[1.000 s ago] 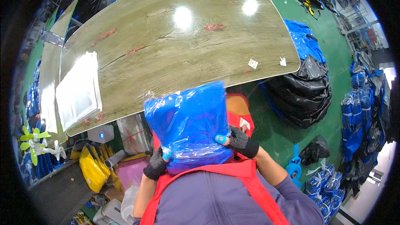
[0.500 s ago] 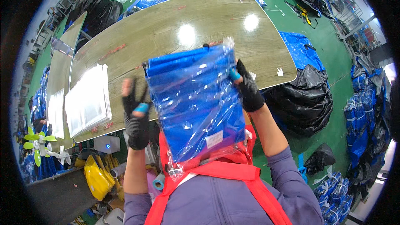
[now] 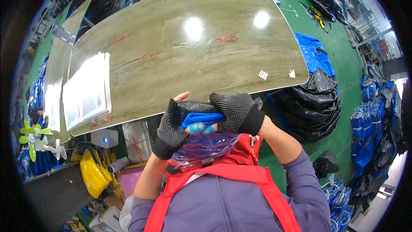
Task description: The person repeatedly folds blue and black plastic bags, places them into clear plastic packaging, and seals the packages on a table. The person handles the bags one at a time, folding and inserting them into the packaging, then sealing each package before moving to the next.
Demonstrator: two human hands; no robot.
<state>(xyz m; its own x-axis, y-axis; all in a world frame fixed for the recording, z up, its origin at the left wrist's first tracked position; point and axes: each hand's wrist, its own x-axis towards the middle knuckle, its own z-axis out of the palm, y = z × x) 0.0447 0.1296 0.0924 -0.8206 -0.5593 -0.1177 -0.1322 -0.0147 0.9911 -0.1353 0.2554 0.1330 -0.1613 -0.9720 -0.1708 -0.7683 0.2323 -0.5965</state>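
Observation:
A folded blue and black sheet-like item (image 3: pixel 200 119) in a clear plastic bag (image 3: pixel 205 148) is held upright in front of my red apron. My left hand (image 3: pixel 170 128) wraps around its left end, with one fingertip sticking up. Over its right end, my right hand (image 3: pixel 235 112) is closed from above. Both thumbs, banded in blue, press against the near side of the fold and almost meet. Black dotted gloves with bare fingertips cover both hands. The lower part of the bag hangs toward my lap, and most of the item is hidden by my hands.
Beyond my hands lies a wood-patterned table (image 3: pixel 171 68) with a stack of clear bags (image 3: pixel 88 92) on its left. Two small white paper pieces lie near its right corner. A large black bundle (image 3: pixel 311 107) sits right of the table; a green fan (image 3: pixel 36 135) stands at the left.
The bagged blue item has come down from over the table toward my body and tipped so its edge shows. My left hand, apart from it before, has closed on it.

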